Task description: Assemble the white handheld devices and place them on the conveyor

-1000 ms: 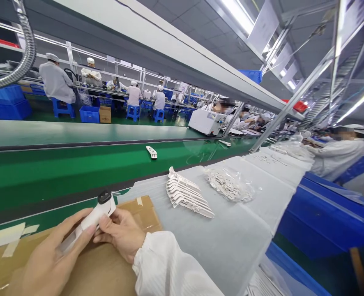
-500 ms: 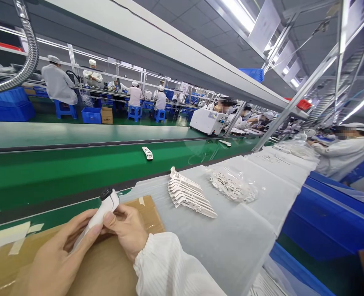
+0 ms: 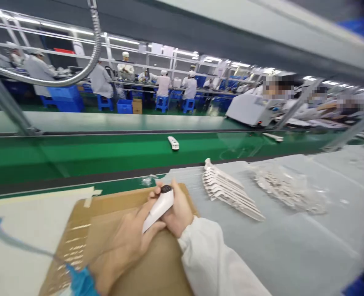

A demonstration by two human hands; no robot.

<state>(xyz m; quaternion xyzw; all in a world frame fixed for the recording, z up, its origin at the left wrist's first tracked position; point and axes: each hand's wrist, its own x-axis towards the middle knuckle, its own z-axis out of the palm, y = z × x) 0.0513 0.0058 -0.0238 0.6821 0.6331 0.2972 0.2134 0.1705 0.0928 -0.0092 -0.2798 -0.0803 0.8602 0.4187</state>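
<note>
Between my two hands is a white plastic handheld device (image 3: 159, 209) with a round black end, tilted over a piece of brown cardboard (image 3: 108, 205). My left hand (image 3: 128, 236) grips its lower part, fingers wrapped round it. Behind its upper end, near the black part, my right hand (image 3: 178, 209) is closed on it; some of those fingers are hidden. A blue band with a cord (image 3: 81, 279) circles my left wrist. To the right, a row of white curved plastic shells (image 3: 228, 191) lies on a grey sheet (image 3: 256, 242).
A clear bag of small white parts (image 3: 288, 187) lies right of the shells. Beyond runs a green conveyor belt (image 3: 123, 154) carrying a white device (image 3: 173, 143). A white machine (image 3: 251, 109) stands behind it. A shelf beam (image 3: 231, 37) hangs overhead. Seated people work farther back.
My view has swung left, so the scene sits farther right. Both hands keep hold of the device, and my right hand has shifted behind its upper end. The blue wrist band has come into view.
</note>
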